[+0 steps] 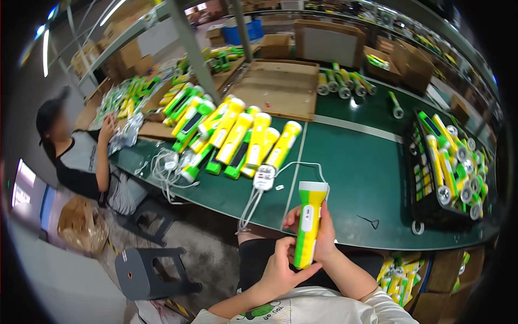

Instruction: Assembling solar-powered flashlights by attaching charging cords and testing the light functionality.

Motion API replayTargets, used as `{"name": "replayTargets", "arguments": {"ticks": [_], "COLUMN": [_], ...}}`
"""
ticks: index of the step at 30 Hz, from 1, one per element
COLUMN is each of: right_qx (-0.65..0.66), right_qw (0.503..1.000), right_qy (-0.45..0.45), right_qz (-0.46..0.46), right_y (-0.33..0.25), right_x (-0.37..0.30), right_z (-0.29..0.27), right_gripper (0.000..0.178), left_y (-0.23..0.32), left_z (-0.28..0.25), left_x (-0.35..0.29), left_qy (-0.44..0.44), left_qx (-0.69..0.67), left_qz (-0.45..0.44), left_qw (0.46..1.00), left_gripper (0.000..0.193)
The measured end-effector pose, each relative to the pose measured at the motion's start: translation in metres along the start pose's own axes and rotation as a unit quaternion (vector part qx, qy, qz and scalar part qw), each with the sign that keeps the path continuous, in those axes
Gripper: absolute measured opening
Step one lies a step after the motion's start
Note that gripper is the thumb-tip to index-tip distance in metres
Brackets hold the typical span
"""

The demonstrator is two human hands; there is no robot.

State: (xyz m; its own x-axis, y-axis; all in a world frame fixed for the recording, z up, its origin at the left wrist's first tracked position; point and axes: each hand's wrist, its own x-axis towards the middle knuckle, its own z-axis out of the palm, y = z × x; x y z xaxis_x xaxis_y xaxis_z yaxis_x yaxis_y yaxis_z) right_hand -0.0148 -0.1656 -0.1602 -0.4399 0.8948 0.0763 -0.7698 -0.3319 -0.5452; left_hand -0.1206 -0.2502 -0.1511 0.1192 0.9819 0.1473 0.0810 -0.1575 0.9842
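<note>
At green table (359, 191), near edge, grasping flashlight (306, 233) with left hand (281, 265) and right hand (325, 237); maybe risking dropping it by snagging cord (305, 163).

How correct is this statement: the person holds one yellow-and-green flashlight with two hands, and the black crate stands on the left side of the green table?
Not quite: the black crate stands on the right side of the green table, not the left, as the head view shows. The left hand and right hand do hold one yellow-and-green flashlight.
</note>
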Motion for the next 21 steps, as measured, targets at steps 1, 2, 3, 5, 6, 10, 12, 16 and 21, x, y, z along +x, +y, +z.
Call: {"name": "replayTargets", "arguments": {"ticks": [1,2,3,5,6,10,12,16,21], "right_qx": [-0.088,-0.175,-0.244,-0.360,-0.374,-0.335,-0.337,-0.527,-0.713], "right_qw": [0.996,0.984,0.970,0.931,0.922,0.938,0.941,0.828,0.534], "right_qy": [0.022,0.013,-0.020,-0.004,-0.023,-0.063,-0.024,-0.169,-0.453], "right_qz": [-0.003,0.003,-0.003,-0.067,-0.095,-0.055,0.017,-0.089,-0.034], "right_y": [0.010,0.015,0.023,0.040,0.038,0.037,0.045,0.068,0.096], "right_x": [0.006,0.013,0.022,0.034,0.034,0.028,0.015,0.000,-0.007], "right_z": [0.003,0.007,0.004,0.006,0.010,-0.004,-0.014,-0.013,-0.021], "right_gripper": [0.067,0.071,0.072,0.070,0.062,0.040,0.032,0.045,0.052], "left_y": [-0.004,-0.009,-0.014,-0.010,-0.014,-0.017,-0.009,-0.006,-0.002], "left_z": [-0.002,-0.011,-0.022,-0.042,-0.056,-0.092,-0.101,-0.112,-0.120], "left_x": [-0.002,0.000,0.000,0.000,0.003,0.006,0.011,0.020,0.034], "left_qy": [0.052,0.081,0.107,0.181,0.212,0.306,0.316,0.339,0.343], "left_qx": [0.014,0.028,0.043,0.119,0.175,0.292,0.314,0.319,0.318], "left_qz": [-0.010,-0.024,-0.038,-0.003,0.062,0.181,0.191,0.205,0.182], "left_qw": [0.998,0.996,0.993,0.976,0.959,0.888,0.875,0.861,0.865], "left_gripper": [0.052,0.049,0.046,0.040,0.041,0.049,0.049,0.049,0.047]}}
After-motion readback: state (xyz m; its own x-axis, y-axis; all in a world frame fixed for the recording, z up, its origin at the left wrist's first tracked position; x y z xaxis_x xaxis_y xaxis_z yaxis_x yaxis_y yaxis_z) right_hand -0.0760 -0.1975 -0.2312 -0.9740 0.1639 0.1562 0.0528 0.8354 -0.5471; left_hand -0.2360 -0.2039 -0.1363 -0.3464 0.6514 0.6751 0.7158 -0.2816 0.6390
